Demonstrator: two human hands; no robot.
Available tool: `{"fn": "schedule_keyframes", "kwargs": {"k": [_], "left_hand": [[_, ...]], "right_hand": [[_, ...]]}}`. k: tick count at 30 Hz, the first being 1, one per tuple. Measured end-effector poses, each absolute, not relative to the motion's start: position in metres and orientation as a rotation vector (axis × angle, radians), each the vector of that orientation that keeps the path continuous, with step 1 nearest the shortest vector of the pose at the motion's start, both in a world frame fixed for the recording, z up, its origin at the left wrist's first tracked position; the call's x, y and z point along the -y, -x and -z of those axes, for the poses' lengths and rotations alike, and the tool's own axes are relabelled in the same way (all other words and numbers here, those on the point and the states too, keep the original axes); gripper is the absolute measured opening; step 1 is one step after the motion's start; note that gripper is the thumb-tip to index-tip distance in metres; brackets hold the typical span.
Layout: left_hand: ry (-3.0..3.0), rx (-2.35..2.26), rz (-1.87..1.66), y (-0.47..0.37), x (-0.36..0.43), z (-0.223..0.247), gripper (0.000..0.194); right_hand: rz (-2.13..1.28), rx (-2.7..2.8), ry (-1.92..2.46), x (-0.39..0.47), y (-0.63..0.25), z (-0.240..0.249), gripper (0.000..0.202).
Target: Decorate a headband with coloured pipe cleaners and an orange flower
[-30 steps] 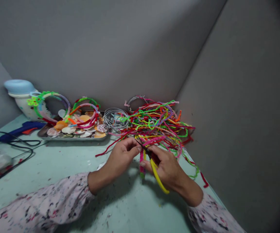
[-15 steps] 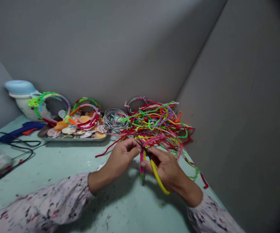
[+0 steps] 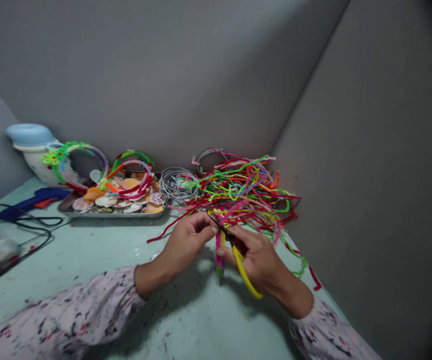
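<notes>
Yellow-handled tool (image 3: 241,266) aslant, tip upper-left

Dim, greyish light — soft shadows below the hands (image 3: 186,242) — right corners black.

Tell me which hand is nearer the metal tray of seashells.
Left. The left hand is just right of and in front of the metal tray, near its closest right corner; the right hand is farther right, gripping a yellow-handled tool.
</notes>
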State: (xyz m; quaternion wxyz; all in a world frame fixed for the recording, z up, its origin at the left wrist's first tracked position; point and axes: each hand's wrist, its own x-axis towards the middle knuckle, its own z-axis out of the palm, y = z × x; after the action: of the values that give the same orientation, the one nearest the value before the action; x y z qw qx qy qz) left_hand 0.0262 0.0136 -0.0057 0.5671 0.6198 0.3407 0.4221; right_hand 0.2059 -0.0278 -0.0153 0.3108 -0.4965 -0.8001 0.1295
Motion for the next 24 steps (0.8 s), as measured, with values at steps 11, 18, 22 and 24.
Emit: {"fn": "schedule_keyframes", "kwargs": {"k": [11, 18, 22, 24], "left_hand": [[-1.576, -0.834, -0.998, -0.027, -0.012, 0.001, 0.011], [-1.565, -0.847, -0.983, -0.026, -0.012, -0.003, 0.007], [-1.558, -0.844, -0.984, -0.026, -0.012, -0.003, 0.009], [-1.549, -0.831, -0.996, -0.025, -0.013, -0.003, 0.01]], "right_hand": [[-0.361, 2.113, 1.341, 0.027, -0.207, 0.012, 0.029], [-0.374, 2.115, 1.333, 0.03, -0.207, 0.012, 0.027], [-0.445, 2.121, 1.356, 0.028, -0.207, 0.007, 0.023], [-0.506, 2.104, 1.37, 0.026, -0.211, 0.001, 0.024]]}}
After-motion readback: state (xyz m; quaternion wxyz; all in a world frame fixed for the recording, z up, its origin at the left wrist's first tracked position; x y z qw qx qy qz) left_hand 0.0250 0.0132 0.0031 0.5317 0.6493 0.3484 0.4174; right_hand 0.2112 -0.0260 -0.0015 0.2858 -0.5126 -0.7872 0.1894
